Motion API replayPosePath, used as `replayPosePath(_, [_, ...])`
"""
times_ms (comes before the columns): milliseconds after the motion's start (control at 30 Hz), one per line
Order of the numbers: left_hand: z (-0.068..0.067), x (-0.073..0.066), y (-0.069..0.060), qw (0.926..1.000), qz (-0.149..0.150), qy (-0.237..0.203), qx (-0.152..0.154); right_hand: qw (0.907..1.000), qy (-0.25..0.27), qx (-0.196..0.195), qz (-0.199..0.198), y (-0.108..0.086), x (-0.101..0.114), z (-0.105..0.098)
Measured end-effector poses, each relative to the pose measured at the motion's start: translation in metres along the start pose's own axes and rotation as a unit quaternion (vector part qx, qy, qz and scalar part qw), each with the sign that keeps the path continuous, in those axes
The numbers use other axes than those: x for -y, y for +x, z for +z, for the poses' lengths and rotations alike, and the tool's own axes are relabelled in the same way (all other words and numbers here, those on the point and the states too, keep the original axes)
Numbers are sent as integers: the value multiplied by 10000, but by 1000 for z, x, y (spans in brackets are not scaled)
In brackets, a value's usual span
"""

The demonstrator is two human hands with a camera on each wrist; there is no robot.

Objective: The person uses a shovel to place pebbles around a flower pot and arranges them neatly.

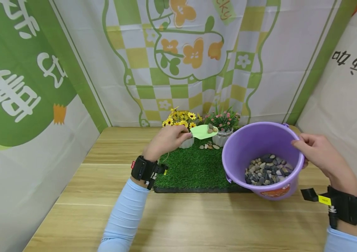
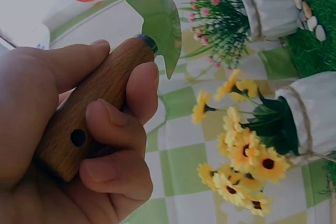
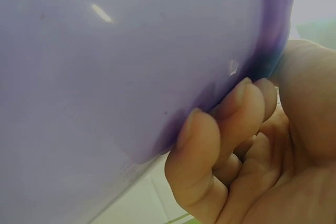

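Observation:
My left hand grips the wooden handle of a small garden trowel with a light green blade. A few pebbles lie on the blade, which is held above the grass mat. The left wrist view shows fingers curled around the handle. On the right, my right hand holds the rim of a purple bucket, thumb over the edge. Its fingertips press the outer wall in the right wrist view. The bucket tilts towards me, with many grey and tan pebbles at the bottom.
A green artificial grass mat lies on the wooden table. At its back stand a white pot of yellow flowers and a white pot of pink flowers. Several pebbles lie before the latter. Printed cloth hangs behind.

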State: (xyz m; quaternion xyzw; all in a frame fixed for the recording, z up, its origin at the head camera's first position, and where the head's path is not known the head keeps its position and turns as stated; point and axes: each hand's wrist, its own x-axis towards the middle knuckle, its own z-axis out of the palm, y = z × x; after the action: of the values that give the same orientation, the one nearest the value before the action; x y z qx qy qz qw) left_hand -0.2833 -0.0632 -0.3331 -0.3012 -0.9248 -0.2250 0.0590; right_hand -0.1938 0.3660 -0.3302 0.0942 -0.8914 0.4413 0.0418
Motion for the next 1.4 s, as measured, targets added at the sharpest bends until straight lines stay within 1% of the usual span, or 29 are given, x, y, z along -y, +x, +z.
replayPosePath(167, [5,9,-2,9999,-124,-12,67,10000,14,-37,-17,-1,-1,1])
replayPosePath(367, [11,17,-4,9998,-132,-89,150,10000,-27,-42,34,-1,-2,1])
replayPosePath(667, [21,23,-6,9984,-455,-59,327,10000,14,-11,16,-1,-4,0])
replayPosePath(867, [28,30,-4,9982,-473,12,371,10000,-17,-14,32,0,-2,0])
replayPosePath(1033, [32,34,-3,9977,-501,-56,446,9999,-21,2,103,1,-2,-1])
replayPosePath(1233, [36,37,-3,9971,-554,-93,509,9998,-56,-2,204,0,-3,-2])
replayPosePath(1400, [38,39,-3,9970,-604,-8,494,9999,-47,-10,139,-1,-1,-2])
